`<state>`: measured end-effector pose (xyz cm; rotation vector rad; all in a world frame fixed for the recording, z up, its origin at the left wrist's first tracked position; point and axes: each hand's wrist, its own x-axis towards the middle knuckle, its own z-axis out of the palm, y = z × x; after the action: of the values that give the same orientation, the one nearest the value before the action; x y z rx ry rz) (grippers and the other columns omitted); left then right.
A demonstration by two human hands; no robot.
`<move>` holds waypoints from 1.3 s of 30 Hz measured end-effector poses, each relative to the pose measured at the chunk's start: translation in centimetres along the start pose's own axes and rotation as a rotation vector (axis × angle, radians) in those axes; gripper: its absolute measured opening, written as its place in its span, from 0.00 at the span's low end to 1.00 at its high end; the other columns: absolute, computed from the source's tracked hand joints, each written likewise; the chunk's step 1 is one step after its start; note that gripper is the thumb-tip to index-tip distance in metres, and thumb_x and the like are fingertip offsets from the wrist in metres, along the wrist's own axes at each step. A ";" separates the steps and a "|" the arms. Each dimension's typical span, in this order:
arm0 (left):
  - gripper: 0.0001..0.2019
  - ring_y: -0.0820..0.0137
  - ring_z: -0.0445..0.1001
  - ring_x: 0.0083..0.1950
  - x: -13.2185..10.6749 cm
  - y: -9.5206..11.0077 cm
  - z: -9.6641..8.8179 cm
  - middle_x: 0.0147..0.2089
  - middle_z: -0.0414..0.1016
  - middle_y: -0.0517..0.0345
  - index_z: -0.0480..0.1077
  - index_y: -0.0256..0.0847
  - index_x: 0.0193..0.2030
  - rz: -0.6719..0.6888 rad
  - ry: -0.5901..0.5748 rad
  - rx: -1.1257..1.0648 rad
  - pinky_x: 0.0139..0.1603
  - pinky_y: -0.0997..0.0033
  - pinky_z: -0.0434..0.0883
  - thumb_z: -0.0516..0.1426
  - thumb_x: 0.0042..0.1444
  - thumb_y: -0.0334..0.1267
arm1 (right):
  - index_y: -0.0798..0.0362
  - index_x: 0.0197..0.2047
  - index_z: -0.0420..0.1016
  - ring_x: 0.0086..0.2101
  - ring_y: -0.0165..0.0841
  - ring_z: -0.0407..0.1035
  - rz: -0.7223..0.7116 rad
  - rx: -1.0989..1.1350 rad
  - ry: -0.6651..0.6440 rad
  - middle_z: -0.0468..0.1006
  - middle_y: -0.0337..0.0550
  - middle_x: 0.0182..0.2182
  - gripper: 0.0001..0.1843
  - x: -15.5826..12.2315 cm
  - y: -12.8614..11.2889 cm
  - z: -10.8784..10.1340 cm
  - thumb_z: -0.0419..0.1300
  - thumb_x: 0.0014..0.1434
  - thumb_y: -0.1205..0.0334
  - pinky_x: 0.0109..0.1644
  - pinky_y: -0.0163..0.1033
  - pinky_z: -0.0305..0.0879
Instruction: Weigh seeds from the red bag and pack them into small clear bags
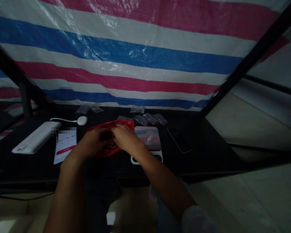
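Note:
A red bag or pouch (108,151) lies on the black table, its mouth spread and small brown pieces (111,142) showing inside. My left hand (94,139) is at the bag's left side, fingers curled over its edge and partly hidden. From the right, my right hand (125,137) reaches into the mouth with bent fingers at the brown pieces; what its fingertips hold is too dark to make out. Just right of that hand is a small white scale (161,156) with a shiny flat plate (147,137) on top.
Several small filled clear bags (150,119) lie behind the scale. Flat clear bags (83,109) lie at the back left. A white device (36,137), a round white piece (82,120) with a cable, and a printed card (66,145) are left. Striped sheeting (135,55) hangs behind.

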<state>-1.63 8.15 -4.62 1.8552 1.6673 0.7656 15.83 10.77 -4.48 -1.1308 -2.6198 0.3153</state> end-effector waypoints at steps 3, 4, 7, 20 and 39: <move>0.17 0.49 0.83 0.50 0.4 -0.4 0.0 0.50 0.85 0.44 0.82 0.42 0.46 -0.017 -0.071 0.183 0.57 0.48 0.76 0.59 0.52 0.43 | 0.60 0.50 0.80 0.48 0.41 0.77 0.005 0.002 -0.025 0.82 0.58 0.49 0.16 0.1 0.0 -0.6 0.51 0.69 0.75 0.52 0.43 0.72; 0.17 0.49 0.83 0.50 0.4 -0.3 -0.1 0.50 0.85 0.44 0.82 0.42 0.47 -0.033 -0.063 0.211 0.58 0.50 0.76 0.58 0.53 0.42 | 0.60 0.48 0.80 0.47 0.40 0.77 0.005 0.002 -0.028 0.82 0.57 0.49 0.17 0.1 0.0 -0.8 0.50 0.69 0.76 0.51 0.41 0.71; 0.17 0.50 0.83 0.51 0.4 0.2 -0.4 0.51 0.85 0.48 0.83 0.43 0.47 -0.059 -0.049 0.252 0.57 0.55 0.76 0.56 0.54 0.40 | 0.58 0.45 0.81 0.47 0.38 0.77 0.016 0.018 -0.027 0.83 0.53 0.47 0.15 0.1 0.1 -1.5 0.52 0.69 0.76 0.49 0.38 0.69; 0.16 0.57 0.83 0.50 0.3 0.3 -0.5 0.50 0.86 0.51 0.84 0.42 0.48 -0.046 -0.057 0.315 0.53 0.66 0.75 0.57 0.58 0.36 | 0.56 0.45 0.84 0.44 0.36 0.78 0.026 0.256 0.059 0.86 0.49 0.43 0.08 -0.2 1.6 -2.7 0.66 0.63 0.72 0.49 0.37 0.67; 0.16 0.56 0.83 0.54 0.5 0.4 0.0 0.54 0.85 0.52 0.83 0.44 0.53 -0.010 -0.068 0.255 0.59 0.63 0.75 0.59 0.61 0.33 | 0.54 0.43 0.84 0.41 0.36 0.79 0.252 0.180 0.158 0.86 0.48 0.42 0.09 -8.5 6.3 -9.4 0.67 0.60 0.73 0.47 0.40 0.71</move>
<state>-1.34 8.61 -4.33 2.0174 1.7973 0.4974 28.74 9.60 1.06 -1.3636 -2.2646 0.4809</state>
